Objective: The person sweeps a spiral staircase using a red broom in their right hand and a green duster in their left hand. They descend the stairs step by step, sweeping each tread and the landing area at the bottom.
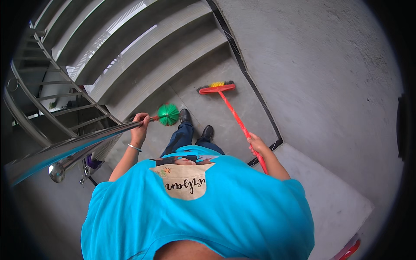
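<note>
My left hand (139,128), with a bracelet at the wrist, is closed around a shiny metal pole (87,140). At the pole's far end a round green bristle brush (168,114) hangs beside my left shoe; whether it touches the floor I cannot tell. My right hand (256,145) grips the red handle (239,120) of a push broom. The broom's red head (217,89), with black and yellow bristles, is on the grey tiled floor ahead of my feet, its bristles facing away from me.
Grey stairs (169,68) rise in front, with a metal railing (76,86) on the left. A rounded metal rail end (57,172) lies close to my left arm. On the right stands a rough grey wall (318,74) with dark skirting (260,97); a pale ledge (325,185) sits below it.
</note>
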Tool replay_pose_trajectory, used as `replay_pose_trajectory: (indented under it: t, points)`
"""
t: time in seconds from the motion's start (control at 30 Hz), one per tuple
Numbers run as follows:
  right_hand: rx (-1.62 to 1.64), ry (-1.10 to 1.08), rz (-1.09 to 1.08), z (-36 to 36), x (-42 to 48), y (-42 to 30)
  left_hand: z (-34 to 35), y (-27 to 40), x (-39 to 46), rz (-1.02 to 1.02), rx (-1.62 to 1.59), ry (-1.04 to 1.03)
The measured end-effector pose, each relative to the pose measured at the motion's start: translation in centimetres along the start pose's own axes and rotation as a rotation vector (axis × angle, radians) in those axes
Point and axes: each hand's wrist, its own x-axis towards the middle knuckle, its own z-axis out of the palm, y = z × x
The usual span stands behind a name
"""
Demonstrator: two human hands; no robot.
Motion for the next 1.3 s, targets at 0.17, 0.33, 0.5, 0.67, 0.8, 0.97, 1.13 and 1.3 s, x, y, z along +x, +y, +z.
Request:
replay_pose_trajectory:
  t: [0.17,0.33,0.5,0.67,0.8,0.97,1.13,1.3]
  points:
    - [-0.075,0.001,-0.273,-3.1,4.6,-2.1,-0.1,-0.8,0.5,-0.036,-0.032,-0.004]
    - [-0.850,0.590,-0.235,-7.5,13.2,-7.2,0.2,0.3,0.8,0.044,0.124,-0.047]
    - [-0.675,0.462,-0.171,-9.6,14.8,0.9,1.4,0.0,0.4,0.054,0.092,-0.094]
    - [-0.216,0.400,0.057,-5.8,8.9,17.0,3.2,0.8,-0.1,0.042,0.063,-0.131]
    - [0.045,0.315,0.203,-2.6,0.0,20.0,5.1,1.7,-0.1,0.067,0.044,-0.171]
    - [0.110,0.276,0.102,-2.0,-6.7,20.4,6.4,0.4,-0.4,0.103,0.066,-0.218]
    - [0.057,0.438,-0.150,-4.2,0.0,21.6,8.0,2.2,-1.1,0.117,0.107,-0.307]
    - [0.333,0.478,0.035,-5.3,2.9,26.4,8.8,3.1,-2.0,0.172,0.106,-0.372]
